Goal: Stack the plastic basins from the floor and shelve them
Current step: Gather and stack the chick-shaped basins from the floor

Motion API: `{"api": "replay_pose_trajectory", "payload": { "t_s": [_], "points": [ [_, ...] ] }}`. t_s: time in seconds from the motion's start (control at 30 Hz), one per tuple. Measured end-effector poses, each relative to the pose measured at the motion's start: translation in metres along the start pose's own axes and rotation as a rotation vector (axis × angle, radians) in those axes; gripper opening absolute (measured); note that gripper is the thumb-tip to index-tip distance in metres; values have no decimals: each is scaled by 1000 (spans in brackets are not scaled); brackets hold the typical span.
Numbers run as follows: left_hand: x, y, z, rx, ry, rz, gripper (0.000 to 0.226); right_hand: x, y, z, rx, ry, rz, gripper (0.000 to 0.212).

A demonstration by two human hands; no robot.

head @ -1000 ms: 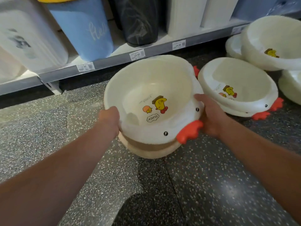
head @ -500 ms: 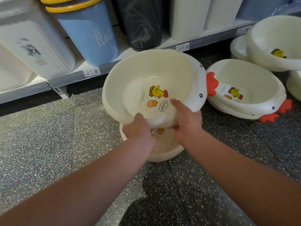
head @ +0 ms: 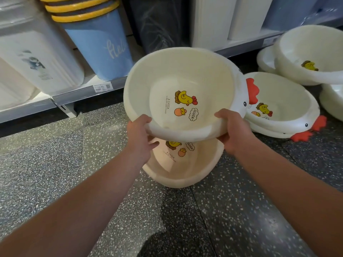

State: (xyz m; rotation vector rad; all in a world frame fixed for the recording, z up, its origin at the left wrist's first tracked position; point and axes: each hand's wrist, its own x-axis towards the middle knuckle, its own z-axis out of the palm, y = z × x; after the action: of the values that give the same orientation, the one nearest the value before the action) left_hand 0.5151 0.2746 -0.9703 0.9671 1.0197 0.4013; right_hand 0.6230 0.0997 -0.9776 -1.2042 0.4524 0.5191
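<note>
Both hands hold a cream plastic basin [head: 178, 89] by its near rim, lifted clear of the floor and tilted so its open side faces the camera. The left hand [head: 139, 135] clamps the rim at the lower left, thumb on top and fingers [head: 153, 144] curled underneath; the right hand [head: 233, 130] grips the rim at the lower right, thumb over the edge and the rest wrapped below. Inside the held basin a yellow chick print and the words "A CHICK" and "CLUCK" show, and a red comb [head: 252, 89] sticks out at its far right side. Directly beneath it a second basin [head: 183, 171] with the same print sits on the speckled floor [head: 55, 164], partly hidden by the raised one. To the right, another stack of basins [head: 289, 115] rests on the floor, with more basins [head: 311, 52] behind it near the shelf edge. The low shelf [head: 78, 91] carries a blue bin [head: 100, 47] with yellow-rimmed ones nested in it, white containers and a price tag [head: 102, 87].
</note>
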Motion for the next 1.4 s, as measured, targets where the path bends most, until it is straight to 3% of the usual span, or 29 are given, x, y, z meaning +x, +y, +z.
{"api": "replay_pose_trajectory", "payload": {
  "t_s": [0.1,0.17,0.3,0.4,0.47,0.57,0.63,0.83,0.97,1.07,1.27,1.4],
  "points": [
    [2,19,-5,8,-39,8,31,4,-6,-7,-29,-31,19,54],
    [7,32,-15,47,-112,-13,39,6,-10,-13,-94,-82,40,49],
    [23,54,-42,209,-198,-79,32,12,-15,-27,-288,-189,64,38],
    [36,46,-56,448,-94,-77,33,17,-10,-30,-346,-214,60,33],
    [44,28,-60,466,29,-28,36,20,-1,-27,-263,-179,45,31],
    [45,-3,-63,404,155,-6,38,27,18,-21,-171,-206,-22,53],
    [43,-23,-66,439,193,6,41,30,29,-19,-258,-163,-93,70],
    [33,-77,-69,525,232,41,46,51,42,-32,-472,-6,-169,72],
    [31,-93,-69,518,261,35,44,58,53,-39,-604,-12,-211,67],
    [34,-96,-73,624,239,76,42,61,62,-45,-623,-31,-184,67],
    [37,-105,-78,622,141,-30,42,70,69,-51,-603,-81,-88,70],
    [47,-98,-74,569,140,-80,46,74,72,-51,-624,-6,9,75]
  ]
}}
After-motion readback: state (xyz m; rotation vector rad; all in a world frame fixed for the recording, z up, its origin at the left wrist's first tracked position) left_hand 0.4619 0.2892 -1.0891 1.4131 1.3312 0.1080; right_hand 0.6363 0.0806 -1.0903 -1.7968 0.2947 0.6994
